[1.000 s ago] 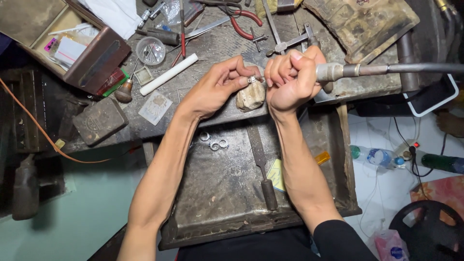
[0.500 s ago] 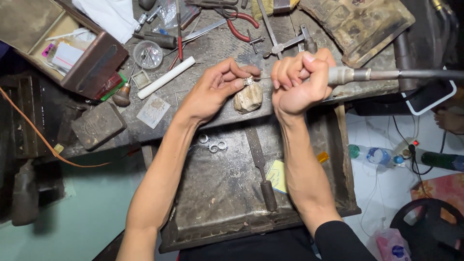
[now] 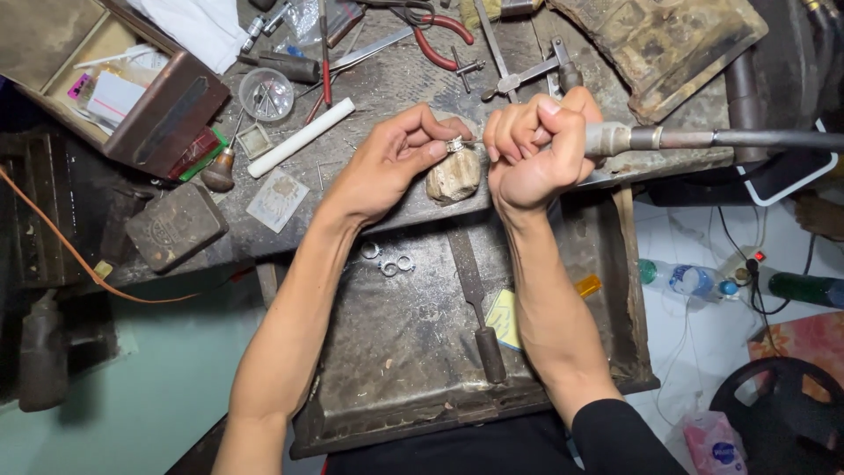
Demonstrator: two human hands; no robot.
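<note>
Left hand (image 3: 382, 167) fingers pinched a small silver ring (image 3: 454, 145) over the worn wooden bench peg (image 3: 453, 176); right hand (image 3: 527, 149) fingers were wrapped tight around a metal rotary handpiece (image 3: 629, 139).

Bench: a worn, dark grey metal-topped workbench (image 3: 387, 88) is carrying the clutter, running beneath and beyond the grip.
Just under the grip: a pale, lumpy wooden bench peg (image 3: 454, 176) is jutting from the bench edge.
Left of the grip: a white plastic rod (image 3: 301, 137) is lying slanted; a small clear round dish (image 3: 266, 93) is sitting beyond it.
Beyond the grip: red-handled pliers (image 3: 440, 40) are lying.
Below the grip: a rusty metal tray (image 3: 404, 343) is holding three small silver rings (image 3: 388, 262) and a dark-handled flat file (image 3: 476, 303).
</note>
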